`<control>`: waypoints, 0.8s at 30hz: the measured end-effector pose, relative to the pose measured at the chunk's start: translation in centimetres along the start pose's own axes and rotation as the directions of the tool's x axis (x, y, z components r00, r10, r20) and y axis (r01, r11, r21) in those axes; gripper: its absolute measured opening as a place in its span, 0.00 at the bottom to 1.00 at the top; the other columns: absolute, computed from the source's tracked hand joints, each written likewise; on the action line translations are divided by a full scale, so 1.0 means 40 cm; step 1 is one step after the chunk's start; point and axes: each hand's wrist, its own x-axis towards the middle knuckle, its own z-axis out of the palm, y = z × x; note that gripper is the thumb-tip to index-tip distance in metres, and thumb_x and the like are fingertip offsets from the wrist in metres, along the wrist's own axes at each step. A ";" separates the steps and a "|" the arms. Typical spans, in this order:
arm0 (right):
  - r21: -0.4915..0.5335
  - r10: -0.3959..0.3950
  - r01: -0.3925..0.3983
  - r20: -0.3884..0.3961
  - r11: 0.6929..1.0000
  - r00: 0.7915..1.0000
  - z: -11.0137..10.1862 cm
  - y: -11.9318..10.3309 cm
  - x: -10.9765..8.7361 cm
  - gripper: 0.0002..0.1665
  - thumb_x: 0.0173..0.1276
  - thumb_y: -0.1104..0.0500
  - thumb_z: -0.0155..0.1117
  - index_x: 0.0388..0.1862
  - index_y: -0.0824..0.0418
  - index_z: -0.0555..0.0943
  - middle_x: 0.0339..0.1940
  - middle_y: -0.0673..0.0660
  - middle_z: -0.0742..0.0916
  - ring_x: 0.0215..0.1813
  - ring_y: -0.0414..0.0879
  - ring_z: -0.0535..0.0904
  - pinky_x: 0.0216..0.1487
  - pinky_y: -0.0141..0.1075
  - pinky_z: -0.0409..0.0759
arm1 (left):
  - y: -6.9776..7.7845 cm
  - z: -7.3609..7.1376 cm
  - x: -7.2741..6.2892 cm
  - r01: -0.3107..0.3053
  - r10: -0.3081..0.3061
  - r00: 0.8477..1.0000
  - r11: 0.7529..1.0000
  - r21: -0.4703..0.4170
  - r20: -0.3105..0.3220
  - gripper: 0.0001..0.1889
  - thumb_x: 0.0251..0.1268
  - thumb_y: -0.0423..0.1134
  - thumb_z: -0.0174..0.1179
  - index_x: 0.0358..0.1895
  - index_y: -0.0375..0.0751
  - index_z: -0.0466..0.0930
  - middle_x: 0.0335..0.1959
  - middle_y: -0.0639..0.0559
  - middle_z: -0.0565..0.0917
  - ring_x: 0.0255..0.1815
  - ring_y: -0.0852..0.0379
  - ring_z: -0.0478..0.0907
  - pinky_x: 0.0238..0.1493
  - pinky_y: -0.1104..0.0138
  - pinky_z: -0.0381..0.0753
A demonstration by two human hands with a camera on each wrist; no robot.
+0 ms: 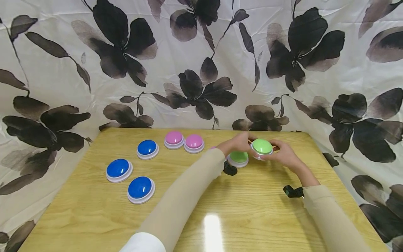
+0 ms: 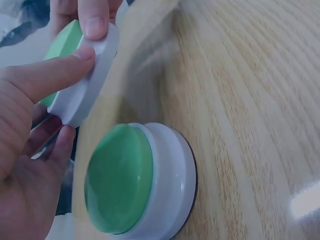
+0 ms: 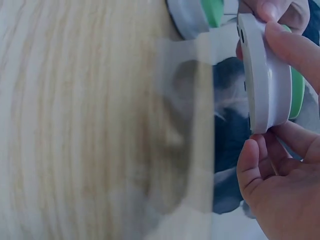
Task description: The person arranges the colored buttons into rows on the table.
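A green push button with a white base (image 1: pixel 262 146) is held above the table's right part, between both hands. My left hand (image 1: pixel 240 143) pinches its left side. From the right, my right hand (image 1: pixel 284 154) grips its rim with thumb and fingers. In the right wrist view the button (image 3: pixel 270 75) is lifted off the wood, its underside partly showing. A second green button (image 1: pixel 238 158) stands on the table under my left wrist; the left wrist view shows this green button (image 2: pixel 122 180) close by. Behind my left forearm a pink button (image 1: pixel 212 147) is mostly hidden.
Two pink buttons (image 1: pixel 193 141) sit side by side near the back edge of the wooden table (image 1: pixel 252 217). Several blue buttons (image 1: pixel 140 188) stand on the left. A flowered cloth (image 1: pixel 201 45) hangs behind the table. Black wrist cameras (image 1: pixel 293 191) are worn on both wrists.
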 end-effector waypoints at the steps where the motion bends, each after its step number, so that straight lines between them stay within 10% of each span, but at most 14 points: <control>1: 0.009 0.003 -0.003 0.002 1.000 1.000 0.005 0.005 0.002 0.45 0.53 0.49 0.79 0.66 0.65 0.71 0.55 0.63 0.78 0.50 0.55 0.72 0.43 0.41 0.76 | -0.003 0.002 0.000 0.005 -0.005 1.000 1.000 0.001 0.004 0.33 0.48 0.37 0.77 0.60 0.35 0.77 0.52 0.50 0.82 0.49 0.55 0.78 0.44 0.75 0.75; 10: -0.007 0.024 -0.024 -0.004 1.000 1.000 0.022 0.024 0.002 0.45 0.55 0.49 0.77 0.66 0.67 0.70 0.55 0.65 0.77 0.50 0.57 0.73 0.40 0.40 0.78 | -0.017 0.018 0.016 0.100 -0.100 0.995 0.995 0.019 0.022 0.35 0.48 0.39 0.77 0.62 0.39 0.76 0.53 0.52 0.81 0.47 0.59 0.76 0.46 0.72 0.75; 24: -0.004 0.051 -0.051 -0.028 0.999 0.998 0.040 0.061 0.011 0.47 0.52 0.48 0.79 0.65 0.68 0.71 0.51 0.65 0.79 0.45 0.53 0.74 0.39 0.38 0.76 | -0.048 0.021 0.046 0.049 -0.061 0.994 0.991 0.126 0.088 0.36 0.47 0.41 0.78 0.62 0.38 0.76 0.55 0.49 0.80 0.51 0.56 0.77 0.48 0.73 0.75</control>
